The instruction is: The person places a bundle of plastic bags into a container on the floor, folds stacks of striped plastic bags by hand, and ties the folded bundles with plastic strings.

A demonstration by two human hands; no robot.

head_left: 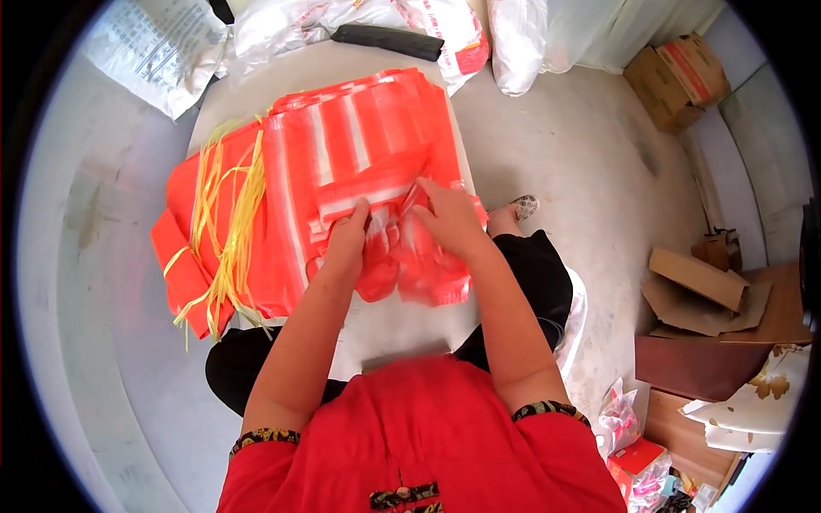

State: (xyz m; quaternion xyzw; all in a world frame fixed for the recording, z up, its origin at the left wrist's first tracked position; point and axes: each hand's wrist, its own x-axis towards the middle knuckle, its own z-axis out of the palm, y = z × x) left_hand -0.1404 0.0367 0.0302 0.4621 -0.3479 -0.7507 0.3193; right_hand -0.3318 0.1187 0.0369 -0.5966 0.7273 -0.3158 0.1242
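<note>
A broad stack of red plastic sheets with white stripes (291,179) lies on the table. Bunched, crumpled red plastic (402,248) hangs at its near right side, between my hands. My left hand (346,235) grips the left part of this bunch, thumb on top near a folded striped strip. On the right, my right hand (445,214) pinches the plastic near its upper edge, fingers bent. Yellow ribbon strands (231,231) lie across the left part of the stack.
A black rolled item (389,40) and white plastic bags (282,30) are at the far end of the table (235,98). Cardboard boxes (680,81) stand at the back right. An opened carton (705,295) sits at the right, above bagged items (637,470).
</note>
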